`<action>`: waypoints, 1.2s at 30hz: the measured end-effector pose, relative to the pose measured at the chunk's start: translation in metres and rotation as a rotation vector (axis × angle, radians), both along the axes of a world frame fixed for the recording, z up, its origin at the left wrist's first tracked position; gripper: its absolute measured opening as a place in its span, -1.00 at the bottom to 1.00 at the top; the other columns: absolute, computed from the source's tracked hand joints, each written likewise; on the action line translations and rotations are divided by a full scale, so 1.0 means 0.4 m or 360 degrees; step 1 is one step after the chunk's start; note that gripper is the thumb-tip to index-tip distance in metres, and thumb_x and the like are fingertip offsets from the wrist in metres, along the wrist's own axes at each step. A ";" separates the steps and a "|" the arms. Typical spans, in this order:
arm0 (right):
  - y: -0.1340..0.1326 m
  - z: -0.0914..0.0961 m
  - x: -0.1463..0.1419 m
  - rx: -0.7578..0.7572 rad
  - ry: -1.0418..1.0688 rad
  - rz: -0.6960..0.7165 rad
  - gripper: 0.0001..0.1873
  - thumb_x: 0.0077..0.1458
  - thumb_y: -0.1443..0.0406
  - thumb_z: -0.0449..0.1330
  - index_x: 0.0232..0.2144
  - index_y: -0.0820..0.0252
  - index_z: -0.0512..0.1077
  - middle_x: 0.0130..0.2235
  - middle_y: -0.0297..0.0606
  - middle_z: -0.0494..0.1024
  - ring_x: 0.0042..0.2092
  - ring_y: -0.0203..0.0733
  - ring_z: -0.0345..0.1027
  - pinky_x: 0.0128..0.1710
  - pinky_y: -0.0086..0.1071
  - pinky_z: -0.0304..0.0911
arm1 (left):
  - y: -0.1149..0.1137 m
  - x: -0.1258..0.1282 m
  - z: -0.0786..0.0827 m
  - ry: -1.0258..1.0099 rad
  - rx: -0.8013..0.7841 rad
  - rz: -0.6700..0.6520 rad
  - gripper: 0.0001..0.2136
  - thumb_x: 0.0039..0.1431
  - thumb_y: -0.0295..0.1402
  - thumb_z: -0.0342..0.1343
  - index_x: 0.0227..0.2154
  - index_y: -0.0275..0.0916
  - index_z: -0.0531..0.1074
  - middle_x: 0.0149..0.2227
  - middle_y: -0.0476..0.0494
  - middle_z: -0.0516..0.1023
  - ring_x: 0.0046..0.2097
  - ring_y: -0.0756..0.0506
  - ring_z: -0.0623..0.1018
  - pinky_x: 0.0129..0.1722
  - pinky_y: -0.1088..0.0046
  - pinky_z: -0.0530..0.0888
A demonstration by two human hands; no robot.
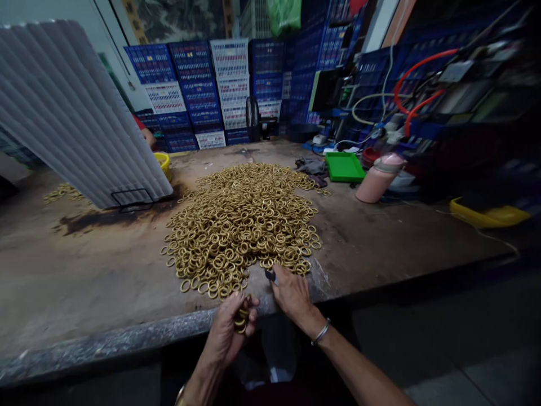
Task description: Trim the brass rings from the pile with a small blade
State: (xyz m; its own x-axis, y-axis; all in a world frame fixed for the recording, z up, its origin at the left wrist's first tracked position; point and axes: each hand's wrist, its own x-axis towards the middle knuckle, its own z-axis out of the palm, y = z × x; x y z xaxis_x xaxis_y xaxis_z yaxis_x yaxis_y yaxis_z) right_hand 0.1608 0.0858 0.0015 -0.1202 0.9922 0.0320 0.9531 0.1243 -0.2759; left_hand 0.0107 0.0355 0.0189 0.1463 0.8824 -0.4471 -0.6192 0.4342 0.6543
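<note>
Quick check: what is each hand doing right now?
Left hand: closed on a small stack of brass rings.
Right hand: at the ring pile, pinching a small dark object.

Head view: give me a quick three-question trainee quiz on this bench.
1. True or false: the left hand holds a small stack of brass rings.
2. Which thing lies nearest the green tray? A) pink bottle B) yellow bowl C) white corrugated panel
3. Fill in: the right hand rests at the near edge of the big ring ____, with a small dark thing at its fingertips.

Key: 1 true; 2 A; 3 pile.
</note>
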 end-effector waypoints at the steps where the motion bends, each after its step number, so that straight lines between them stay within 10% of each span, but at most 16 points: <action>1: 0.004 0.001 0.000 0.0002 -0.0024 0.0000 -0.83 0.02 0.38 0.02 -0.28 0.16 0.30 -0.26 -0.20 0.49 -0.28 -0.19 0.36 -0.37 -0.41 0.00 | 0.002 -0.002 -0.005 -0.0034 -0.0023 0.0011 -0.75 -0.11 -0.24 0.20 -0.46 -0.31 0.33 -0.42 -0.12 0.45 -0.54 0.08 0.37 -0.67 0.63 0.18; 12: 0.020 -0.013 -0.017 0.0067 0.0044 0.0127 -0.82 -0.05 0.43 -0.01 -0.36 0.18 0.34 -0.37 -0.23 0.48 -0.33 -0.23 0.34 -0.42 -0.43 -0.02 | 0.018 -0.027 -0.017 -0.0378 -0.0069 0.0035 -0.82 -0.14 -0.33 0.22 -0.53 -0.33 0.36 -0.45 -0.09 0.41 -0.48 0.05 0.39 -0.66 0.66 0.17; 26: 0.038 0.034 -0.044 -0.0807 0.1779 0.0265 -0.79 -0.11 0.18 0.09 -0.59 0.19 0.22 -0.68 -0.53 0.09 -0.65 -0.47 -0.10 -0.67 -0.54 -0.12 | 0.052 -0.018 -0.029 0.1010 0.0445 0.0017 -0.72 -0.01 -0.18 0.06 -0.32 -0.29 0.38 -0.66 0.10 0.28 -0.68 0.11 0.24 -0.72 0.65 0.20; 36: 0.024 0.006 -0.066 -0.0992 0.1947 0.0116 -0.68 -0.04 0.05 0.05 -0.52 0.20 0.21 -0.66 -0.52 0.23 -0.72 -0.52 -0.06 -0.76 -0.61 -0.15 | 0.043 -0.015 -0.032 0.1260 0.0566 0.0142 -0.82 0.02 -0.24 0.03 -0.47 -0.26 0.39 -0.66 0.09 0.29 -0.66 0.11 0.22 -0.64 0.62 0.19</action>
State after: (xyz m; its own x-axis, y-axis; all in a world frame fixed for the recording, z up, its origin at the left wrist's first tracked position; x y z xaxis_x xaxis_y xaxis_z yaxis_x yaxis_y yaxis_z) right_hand 0.1342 0.0954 0.0037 -0.3900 0.8739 -0.2901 0.0611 -0.2898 -0.9551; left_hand 0.0047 0.0526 0.0063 -0.1671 0.9824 -0.0839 0.0532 0.0939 0.9942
